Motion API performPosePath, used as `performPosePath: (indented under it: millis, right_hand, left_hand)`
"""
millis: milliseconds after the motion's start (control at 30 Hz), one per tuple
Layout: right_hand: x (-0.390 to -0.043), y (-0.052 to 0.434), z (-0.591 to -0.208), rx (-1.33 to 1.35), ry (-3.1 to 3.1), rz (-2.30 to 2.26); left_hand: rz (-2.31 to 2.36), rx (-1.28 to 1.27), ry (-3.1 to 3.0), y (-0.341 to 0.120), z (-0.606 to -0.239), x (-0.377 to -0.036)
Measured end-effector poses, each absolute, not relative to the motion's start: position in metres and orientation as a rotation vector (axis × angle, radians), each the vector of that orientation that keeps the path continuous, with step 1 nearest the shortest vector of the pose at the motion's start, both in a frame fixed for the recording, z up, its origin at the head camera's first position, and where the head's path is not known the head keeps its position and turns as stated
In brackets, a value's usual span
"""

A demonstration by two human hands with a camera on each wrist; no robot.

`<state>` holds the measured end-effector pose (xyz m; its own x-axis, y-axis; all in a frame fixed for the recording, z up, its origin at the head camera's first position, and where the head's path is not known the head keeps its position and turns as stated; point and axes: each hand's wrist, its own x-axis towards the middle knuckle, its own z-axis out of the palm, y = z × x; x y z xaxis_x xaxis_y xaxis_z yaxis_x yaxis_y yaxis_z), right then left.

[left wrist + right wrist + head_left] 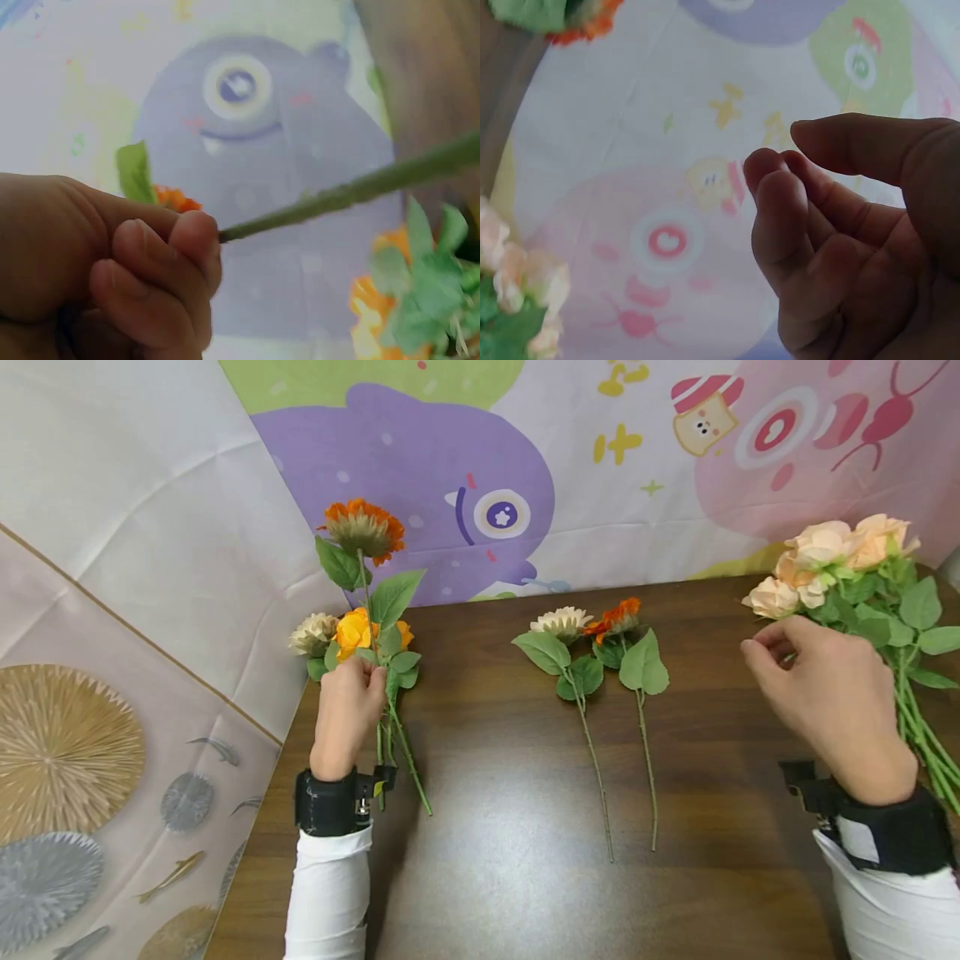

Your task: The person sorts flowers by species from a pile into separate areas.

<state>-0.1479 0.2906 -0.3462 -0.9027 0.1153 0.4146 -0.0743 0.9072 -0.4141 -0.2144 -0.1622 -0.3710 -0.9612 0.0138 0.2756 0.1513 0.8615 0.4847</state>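
Note:
My left hand [347, 714] pinches the green stem [337, 196] of an orange flower [365, 529] with green leaves. The bloom stands up above the hand; in the left wrist view only a bit of it shows behind the fingers. Beneath lie yellow-orange flowers [354, 633] and a cream flower [313, 633], their stems reaching toward the table's front. At the right, my right hand [836, 693] is raised with loosely curled fingers and holds nothing. In the right wrist view a small gap parts its thumb [855, 146] from the fingertips. Peach roses [821, 545] are nearest to it.
Midway along the brown table [510, 760] lie a single cream flower [562, 622] and a single orange flower [617, 620], side by side. A printed cloth [585, 518] hangs behind the table. Another patterned cloth [187, 693] borders it on the left.

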Motion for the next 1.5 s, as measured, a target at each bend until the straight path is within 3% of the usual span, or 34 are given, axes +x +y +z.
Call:
performPosePath:
  millis: [400,933,1300,1500]
  right_hand:
    - [-0.144,0.249,-0.359,0.349,-2.557,0.823]
    - [-0.127,0.182,-0.376,0.880,-2.685,1.473]
    - [-0.122,0.174,-0.381,0.792,-2.684,1.832]
    - [-0.132,0.181,-0.384,0.615,-2.680,1.757]
  left_hand:
    - [-1.045,-0.439,-2.496,-0.103,-0.357,-0.188]
    - [-1.755,-0.893,-2.420,-0.034,-0.373,-0.141]
    - [-1.799,-0.919,-2.417,-0.027,-0.380,-0.139]
    - [-1.754,-0.913,-2.463,-0.027,-0.382,-0.141]
